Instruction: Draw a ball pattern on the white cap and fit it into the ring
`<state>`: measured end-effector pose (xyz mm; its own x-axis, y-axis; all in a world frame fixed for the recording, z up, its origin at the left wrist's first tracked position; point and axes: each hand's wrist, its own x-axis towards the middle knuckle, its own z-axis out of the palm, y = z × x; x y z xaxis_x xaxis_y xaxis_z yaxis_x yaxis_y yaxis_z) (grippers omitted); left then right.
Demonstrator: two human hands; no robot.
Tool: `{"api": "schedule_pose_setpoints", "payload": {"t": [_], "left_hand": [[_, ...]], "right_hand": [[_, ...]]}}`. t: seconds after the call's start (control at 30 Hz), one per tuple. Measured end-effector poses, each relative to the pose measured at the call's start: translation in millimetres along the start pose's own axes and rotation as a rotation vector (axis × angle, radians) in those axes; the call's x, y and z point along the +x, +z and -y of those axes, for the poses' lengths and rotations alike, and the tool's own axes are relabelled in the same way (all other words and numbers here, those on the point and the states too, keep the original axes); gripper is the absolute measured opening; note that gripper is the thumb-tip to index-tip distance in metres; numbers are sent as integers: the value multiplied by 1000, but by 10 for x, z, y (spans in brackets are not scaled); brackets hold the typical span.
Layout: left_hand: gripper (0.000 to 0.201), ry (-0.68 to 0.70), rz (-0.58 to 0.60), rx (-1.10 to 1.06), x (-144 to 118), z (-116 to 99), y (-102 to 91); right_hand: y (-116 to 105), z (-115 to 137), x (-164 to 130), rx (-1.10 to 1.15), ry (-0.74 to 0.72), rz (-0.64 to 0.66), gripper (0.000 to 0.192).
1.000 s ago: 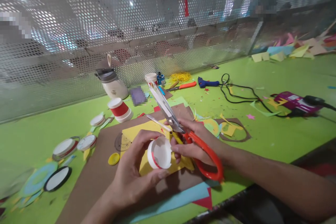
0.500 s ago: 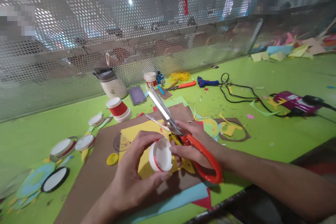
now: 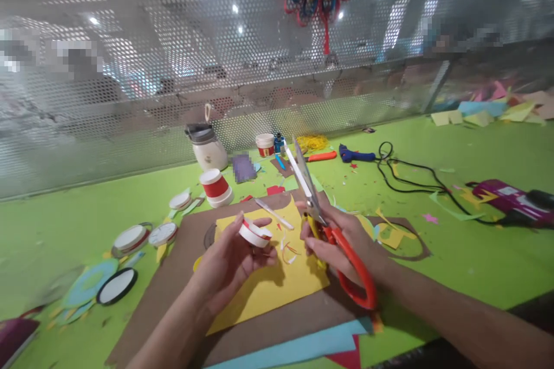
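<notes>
My left hand (image 3: pixel 229 256) holds a short white paper cup piece (image 3: pixel 255 234) with a red band, tilted so its rim faces away. Large scissors (image 3: pixel 352 268) with red handles rest in my right hand (image 3: pixel 333 236), blades slightly apart and pointing up and away. A yellow part (image 3: pixel 308 223), perhaps another tool's handle, also shows in that hand. Beneath both hands lies a yellow sheet (image 3: pixel 259 294) on a brown board (image 3: pixel 164 305). Small red and white trimmings (image 3: pixel 289 251) and a white pen-like stick (image 3: pixel 274 213) are on the sheet.
A red-banded white cup (image 3: pixel 215 187) and a pitcher (image 3: pixel 206 147) stand behind. Right of them lie an orange-handled knife (image 3: pixel 322 156) and a blue glue gun (image 3: pixel 357 154) with a black cord. Paper discs (image 3: pixel 130 237) sit left; a blue strip (image 3: pixel 298 349) lies in front.
My left hand has turned the cup piece over and moved it away from the scissors. The scissor blades are wider apart. The view has tilted up and shifted left.
</notes>
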<state>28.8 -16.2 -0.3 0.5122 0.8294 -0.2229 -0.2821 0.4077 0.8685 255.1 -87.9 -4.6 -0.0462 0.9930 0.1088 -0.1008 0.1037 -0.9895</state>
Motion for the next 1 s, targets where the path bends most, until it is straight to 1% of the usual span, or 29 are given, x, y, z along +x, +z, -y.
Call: {"api": "schedule_pose_setpoints", "payload": {"t": [0.07, 0.13, 0.2, 0.33, 0.43, 0.5, 0.6, 0.67, 0.7, 0.77, 0.83, 0.87, 0.93, 1.0], "left_hand": [[47, -103, 68, -87, 31, 5, -19], [42, -160, 115, -116, 45, 26, -31], [39, -189, 139, -119, 44, 55, -34], [41, -243, 175, -111, 39, 107, -23], [43, -277, 193, -97, 45, 143, -15], [44, -297, 198, -88, 47, 171, -15], [48, -319, 202, -73, 46, 207, -16], [56, -331, 208, -61, 42, 217, -10], [60, -314, 210, -52, 38, 215, -3], [61, -201, 192, -20, 19, 200, 16], [49, -40, 150, 35, -15, 176, 41], [47, 25, 133, 67, -35, 165, 53], [55, 86, 115, 141, -71, 149, 74], [56, 106, 116, 223, -89, 143, 87]], "right_hand": [[-17, 42, 7, -91, -63, -2, 55], [-15, 61, 24, -162, -96, 11, 53], [5, 34, 55, -200, -132, 23, 53], [86, -91, 143, -201, -230, 32, 57], [169, -132, 186, -162, -229, 84, 55], [228, -134, 191, -132, -195, 117, 48], [292, -146, 177, -90, -165, 93, 33], [307, -154, 165, -78, -164, 74, 31], [307, -153, 160, -80, -165, 67, 31], [295, -135, 151, -88, -164, 50, 32], [280, -104, 143, -77, -160, 33, 32], [274, -88, 140, -61, -158, 25, 33], [271, -62, 131, -9, -150, 15, 37], [276, -45, 120, 42, -136, 9, 43]]}}
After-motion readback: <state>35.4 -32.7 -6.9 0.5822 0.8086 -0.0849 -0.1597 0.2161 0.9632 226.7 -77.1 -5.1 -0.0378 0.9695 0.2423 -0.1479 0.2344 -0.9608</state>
